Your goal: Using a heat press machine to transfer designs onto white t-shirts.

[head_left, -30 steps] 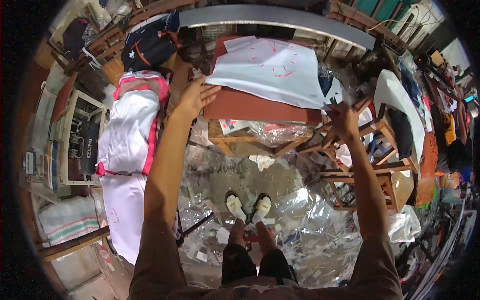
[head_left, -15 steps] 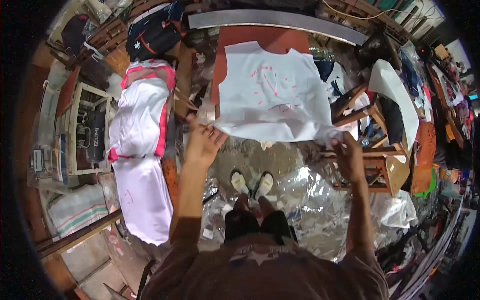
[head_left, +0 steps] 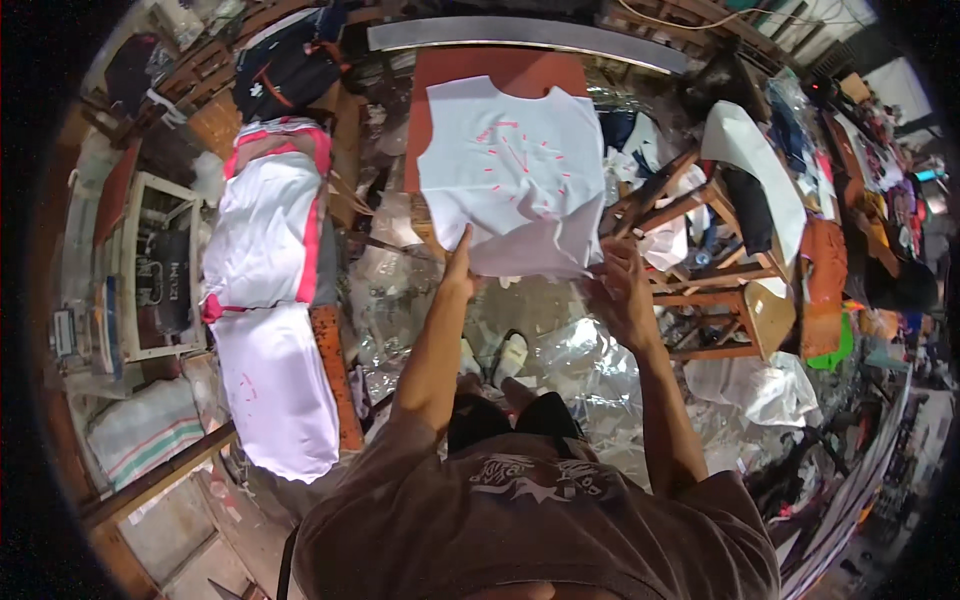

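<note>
White fabric (head_left: pixel 515 165) overhangs the red-brown board (head_left: pixel 497 66), its near edge held by both hands (head_left: pixel 624 297) above littered floor (head_left: pixel 525 305).

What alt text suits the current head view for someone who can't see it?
A person's left hand and right hand hold the near edge of a white shirt panel with a red clock-like print, its far part lying on a reddish board. White-and-pink fabric lies to the left; clear plastic litters the floor.

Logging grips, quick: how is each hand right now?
Left hand: closed, holding the white fabric panel near its near left corner.
Right hand: closed, holding the same panel at its near right corner.
</note>
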### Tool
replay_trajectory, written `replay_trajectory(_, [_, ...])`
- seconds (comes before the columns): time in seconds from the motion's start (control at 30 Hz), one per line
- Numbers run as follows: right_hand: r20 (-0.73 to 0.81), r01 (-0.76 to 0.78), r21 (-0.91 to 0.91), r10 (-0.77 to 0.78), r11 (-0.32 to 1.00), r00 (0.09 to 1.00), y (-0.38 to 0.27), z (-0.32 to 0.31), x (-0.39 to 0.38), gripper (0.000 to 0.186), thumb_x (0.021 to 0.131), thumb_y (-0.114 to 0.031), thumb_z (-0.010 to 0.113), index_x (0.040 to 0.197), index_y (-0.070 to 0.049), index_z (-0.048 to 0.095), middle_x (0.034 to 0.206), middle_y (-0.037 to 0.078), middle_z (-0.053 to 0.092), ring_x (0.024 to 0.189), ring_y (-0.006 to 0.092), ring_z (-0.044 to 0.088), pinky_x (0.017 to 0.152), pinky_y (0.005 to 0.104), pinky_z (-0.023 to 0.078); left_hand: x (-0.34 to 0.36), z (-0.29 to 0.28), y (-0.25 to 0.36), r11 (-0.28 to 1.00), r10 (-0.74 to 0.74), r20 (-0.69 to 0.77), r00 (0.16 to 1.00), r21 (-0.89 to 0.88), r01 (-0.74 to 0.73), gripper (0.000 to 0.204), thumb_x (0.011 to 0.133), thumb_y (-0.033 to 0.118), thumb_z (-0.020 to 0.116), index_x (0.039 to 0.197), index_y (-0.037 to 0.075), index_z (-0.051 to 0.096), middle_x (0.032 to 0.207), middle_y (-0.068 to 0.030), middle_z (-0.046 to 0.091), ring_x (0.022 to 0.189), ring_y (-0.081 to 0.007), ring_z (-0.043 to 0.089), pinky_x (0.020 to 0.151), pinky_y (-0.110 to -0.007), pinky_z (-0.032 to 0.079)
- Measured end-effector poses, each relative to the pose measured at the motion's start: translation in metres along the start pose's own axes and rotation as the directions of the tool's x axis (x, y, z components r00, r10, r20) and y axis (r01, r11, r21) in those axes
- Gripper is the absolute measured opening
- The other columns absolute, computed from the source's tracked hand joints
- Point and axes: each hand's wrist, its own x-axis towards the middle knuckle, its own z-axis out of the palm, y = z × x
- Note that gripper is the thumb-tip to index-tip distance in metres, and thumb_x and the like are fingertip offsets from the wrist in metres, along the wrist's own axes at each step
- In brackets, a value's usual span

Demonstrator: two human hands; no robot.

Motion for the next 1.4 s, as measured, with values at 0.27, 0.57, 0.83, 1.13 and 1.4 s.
replay_trajectory(0.27, [0.47,-0.65,0.751,0.601,0.112,0.647,0.06,0.011,-0.032,0.032,0.098,-0.033,0.054,0.117,-0.007,0.055,0.096,0.007,0.062,0.081,0.0228,0.062,0.074,0.039,0.052,-0.041,-0.009,-0.03,0.991,-0.101,0.048,0.994,-0.085,0.105,0.043,0.088,0.036,0.069,0.124,0.016,0.055,0.114,-0.0045,0.062,0.104,-0.0208,0.061,0.091,-0.042,0.052])
replay_trajectory(0.57, [0.218,-0.333,0.942,0.661,0.051,0.718,0.084,0.01,-0.024,0.016,0.089,-0.019,0.063,0.094,-0.004,0.061,0.08,0.003,0.059,0.07,0.017,0.057,0.06,0.0288,0.05,-0.126,-0.02,-0.006,0.99,-0.056,0.23,0.972,-0.116,0.085,0.034,0.091,0.02,0.067,0.119,0.009,0.052,0.116,-0.0068,0.057,0.111,-0.023,0.056,0.095,-0.041,0.05])
replay_trajectory(0.83, [0.479,-0.337,0.878,0.642,-0.34,0.599,0.09,0.024,-0.025,0.021,0.086,-0.016,0.063,0.099,-0.001,0.057,0.09,0.008,0.056,0.081,0.0208,0.057,0.072,0.0401,0.056,-0.115,-0.013,-0.008,0.924,0.091,0.011,0.996,-0.373,-0.08,0.023,0.089,0.009,0.063,0.11,0.009,0.052,0.11,-0.0062,0.056,0.106,-0.0235,0.055,0.093,-0.043,0.05])
replay_trajectory(1.13, [0.591,-0.629,0.755,0.61,-0.188,0.527,0.127,0.036,-0.04,0.009,0.09,-0.005,0.051,0.097,-0.001,0.056,0.102,0.012,0.057,0.088,0.0245,0.058,0.085,0.0481,0.054,-0.075,-0.076,0.002,0.93,0.073,-0.062,0.995,-0.357,-0.09,0.027,0.08,-0.001,0.059,0.104,0.008,0.055,0.103,-0.0066,0.057,0.097,-0.0233,0.057,0.087,-0.041,0.051])
replay_trajectory(1.4, [0.472,-0.602,0.797,0.677,-0.053,0.565,0.148,0.045,-0.057,0.021,0.092,-0.013,0.045,0.104,0.001,0.055,0.094,0.014,0.06,0.084,0.0274,0.062,0.073,0.0393,0.058,-0.102,-0.047,0.01,0.943,-0.012,-0.218,0.976,-0.326,-0.061,0.027,0.083,0.01,0.055,0.11,0.008,0.055,0.109,-0.0068,0.059,0.103,-0.0238,0.057,0.093,-0.045,0.046])
